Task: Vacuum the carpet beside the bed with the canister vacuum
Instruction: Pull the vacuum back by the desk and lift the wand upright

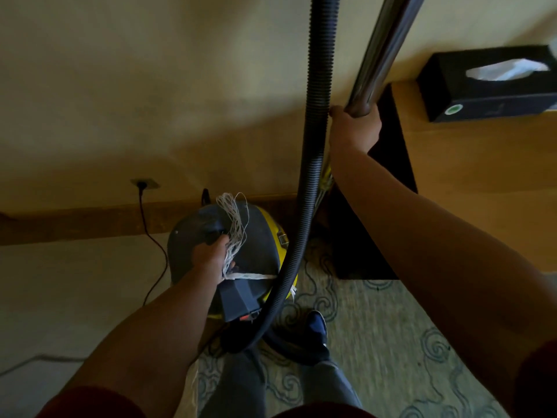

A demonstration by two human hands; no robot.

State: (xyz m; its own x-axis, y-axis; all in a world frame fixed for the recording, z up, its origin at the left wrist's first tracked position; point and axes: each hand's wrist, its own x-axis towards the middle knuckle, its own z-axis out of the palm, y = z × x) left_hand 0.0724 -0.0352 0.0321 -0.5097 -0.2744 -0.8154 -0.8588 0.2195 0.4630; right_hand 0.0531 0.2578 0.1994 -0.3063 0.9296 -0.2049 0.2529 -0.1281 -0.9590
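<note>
The grey and yellow canister vacuum stands on the floor by the wall, at the carpet's edge. My left hand grips the handle on its top, beside a bundle of white string tied to it. My right hand is closed around the lower part of the metal wand, which points steeply up out of view. The black ribbed hose hangs down from above, loops past the canister and curls near my foot. The patterned green carpet lies under my legs.
A wooden bedside table stands at the right with a black tissue box on it. A dark power cord runs from a wall socket down to the floor. My dark shoe is next to the hose.
</note>
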